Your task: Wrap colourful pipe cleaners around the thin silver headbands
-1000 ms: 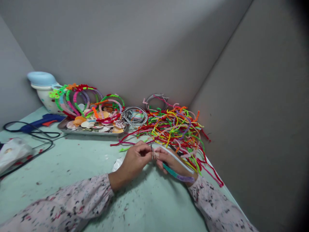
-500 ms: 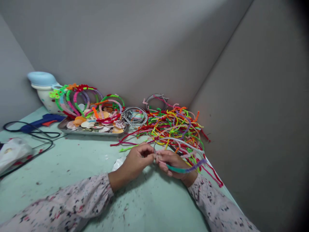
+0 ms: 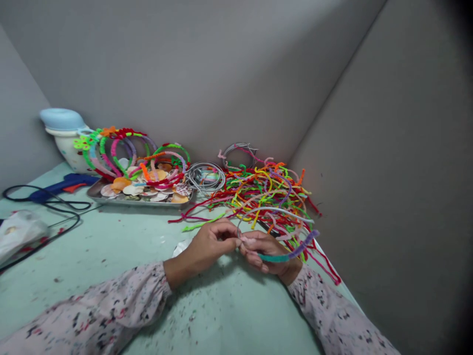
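Note:
My left hand (image 3: 209, 249) is closed in a pinch at the near end of a thin headband (image 3: 276, 258). Wrapped round the lower side of this band is teal and purple fuzzy pipe cleaner, while its upper side is bare grey and arches to the right. My right hand (image 3: 269, 245) grips the band close beside the left fingertips. A short pink pipe cleaner (image 3: 248, 240) shows between the two hands, on the right fingers. The fingertips hide where it meets the band.
Beyond my hands lies a heap of coloured pipe cleaners (image 3: 266, 185). Coiled grey bands (image 3: 207, 177) sit left of it. A metal tray (image 3: 140, 202) holds shells and wrapped headbands. Farther left are a blue glue gun (image 3: 55, 190), its black cord and a blue-lidded container (image 3: 64, 133).
The purple end of the headband has tilted up and right. Its bare side has lifted slightly. My fingers have shifted a little on the band, and the pink pipe cleaner shows more.

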Available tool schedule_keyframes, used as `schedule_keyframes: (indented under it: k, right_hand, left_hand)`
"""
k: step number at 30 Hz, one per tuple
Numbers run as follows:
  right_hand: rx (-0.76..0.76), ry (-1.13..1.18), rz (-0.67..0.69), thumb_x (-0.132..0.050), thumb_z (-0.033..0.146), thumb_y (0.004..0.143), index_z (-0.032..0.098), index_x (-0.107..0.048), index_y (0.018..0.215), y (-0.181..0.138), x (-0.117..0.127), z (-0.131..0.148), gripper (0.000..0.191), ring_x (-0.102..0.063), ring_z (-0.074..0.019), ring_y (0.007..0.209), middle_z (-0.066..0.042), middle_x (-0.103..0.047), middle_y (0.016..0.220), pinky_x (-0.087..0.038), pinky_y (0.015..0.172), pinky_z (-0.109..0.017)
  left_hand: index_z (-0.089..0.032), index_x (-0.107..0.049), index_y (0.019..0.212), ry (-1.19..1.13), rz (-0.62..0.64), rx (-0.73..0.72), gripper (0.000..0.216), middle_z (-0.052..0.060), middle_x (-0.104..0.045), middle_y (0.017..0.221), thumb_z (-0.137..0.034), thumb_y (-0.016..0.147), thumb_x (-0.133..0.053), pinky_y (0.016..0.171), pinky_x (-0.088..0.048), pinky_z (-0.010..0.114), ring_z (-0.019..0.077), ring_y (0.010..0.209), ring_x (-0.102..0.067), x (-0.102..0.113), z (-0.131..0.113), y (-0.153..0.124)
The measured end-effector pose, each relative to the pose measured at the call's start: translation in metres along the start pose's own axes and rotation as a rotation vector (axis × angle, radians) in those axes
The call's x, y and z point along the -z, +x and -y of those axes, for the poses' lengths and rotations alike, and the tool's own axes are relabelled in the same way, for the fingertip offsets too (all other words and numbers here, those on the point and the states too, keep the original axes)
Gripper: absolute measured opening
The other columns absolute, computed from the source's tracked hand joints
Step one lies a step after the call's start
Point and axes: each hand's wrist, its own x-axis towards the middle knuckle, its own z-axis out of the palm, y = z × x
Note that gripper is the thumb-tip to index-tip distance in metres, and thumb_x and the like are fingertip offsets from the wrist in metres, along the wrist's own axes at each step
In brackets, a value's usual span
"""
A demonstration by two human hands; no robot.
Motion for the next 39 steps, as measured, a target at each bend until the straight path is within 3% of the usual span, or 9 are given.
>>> schedule_keyframes:
  k: [6,11,19,22,26,29,33,39]
  right_hand:
    - [-0.08,0.079,0.195,-0.066,0.028,0.072,0.011,-0.061,0.075,-0.001,0.007,-0.003,0.018,-0.037,-0.0078,0.024,0.005,-0.049,0.038,-0.033,0.023,-0.017]
    - [-0.111,0.096,0.337,-0.063,0.027,0.074,0.009,-0.062,0.071,-0.004,0.009,-0.003,0.018,-0.042,-0.0096,0.023,0.002,-0.051,0.037,-0.032,0.023,-0.016]
    - [-0.184,0.077,0.403,-0.067,0.033,0.073,0.01,-0.062,0.073,-0.006,0.012,-0.005,0.023,-0.045,-0.0103,0.025,0.003,-0.053,0.04,-0.037,0.024,-0.018]
    - [-0.048,0.03,0.226,-0.065,0.035,0.076,0.013,-0.059,0.077,-0.001,0.008,-0.003,0.023,-0.043,-0.0079,0.026,0.004,-0.053,0.042,-0.035,0.026,-0.016]
    - [0.239,-0.129,-0.205,-0.059,0.041,0.082,0.016,-0.057,0.08,0.007,-0.004,0.001,0.025,-0.041,-0.0056,0.031,0.006,-0.052,0.046,-0.033,0.032,-0.015]
    - [0.312,-0.294,-0.42,-0.057,0.04,0.083,0.017,-0.056,0.079,0.011,-0.011,0.001,0.023,-0.043,-0.0061,0.035,0.007,-0.051,0.049,-0.034,0.035,-0.016]
    - [0.35,-0.488,-0.546,-0.053,0.039,0.087,0.018,-0.055,0.074,0.013,-0.016,-0.003,0.024,-0.044,-0.0071,0.038,0.007,-0.05,0.051,-0.035,0.039,-0.018]
    - [0.397,-0.723,-0.551,-0.049,0.037,0.091,0.018,-0.055,0.071,0.012,-0.021,-0.006,0.028,-0.048,-0.0083,0.045,0.005,-0.053,0.054,-0.038,0.048,-0.02]
  left_hand:
    - [-0.016,-0.069,0.079,-0.073,0.217,0.005,0.012,0.003,-0.059,0.081,-0.027,0.075,-0.066,0.071,-0.043,0.026,0.0137,0.075,-0.054,0.002,-0.006,-0.002]
    - [-0.016,-0.069,0.081,-0.107,0.314,-0.017,0.013,0.001,-0.055,0.079,-0.028,0.077,-0.067,0.071,-0.041,0.026,0.0122,0.075,-0.051,0.001,-0.016,-0.005]
    - [-0.016,-0.068,0.081,-0.092,0.424,-0.001,0.013,0.0,-0.054,0.078,-0.029,0.078,-0.067,0.073,-0.039,0.025,0.0122,0.076,-0.051,0.002,-0.021,-0.004]
    - [-0.015,-0.066,0.084,-0.238,0.323,0.053,0.016,0.001,-0.058,0.08,-0.03,0.078,-0.067,0.071,-0.04,0.025,0.0127,0.076,-0.053,0.003,-0.008,0.001]
    - [-0.018,-0.062,0.099,-0.373,0.1,0.173,0.024,0.001,-0.061,0.086,-0.028,0.077,-0.067,0.072,-0.04,0.025,0.0121,0.076,-0.054,0.007,0.009,0.007]
    - [-0.018,-0.063,0.099,-0.401,0.021,0.201,0.022,0.0,-0.059,0.081,-0.027,0.079,-0.063,0.065,-0.039,0.023,0.0106,0.069,-0.051,0.009,0.013,0.008]
    - [-0.016,-0.064,0.097,-0.325,-0.005,0.185,0.024,0.001,-0.059,0.08,-0.03,0.078,-0.065,0.067,-0.04,0.024,0.0118,0.073,-0.052,0.008,0.01,0.008]
    - [-0.014,-0.064,0.085,-0.11,-0.056,0.226,0.022,0.001,-0.06,0.07,-0.034,0.077,-0.066,0.061,-0.04,0.024,0.0116,0.063,-0.051,0.006,0.009,0.008]
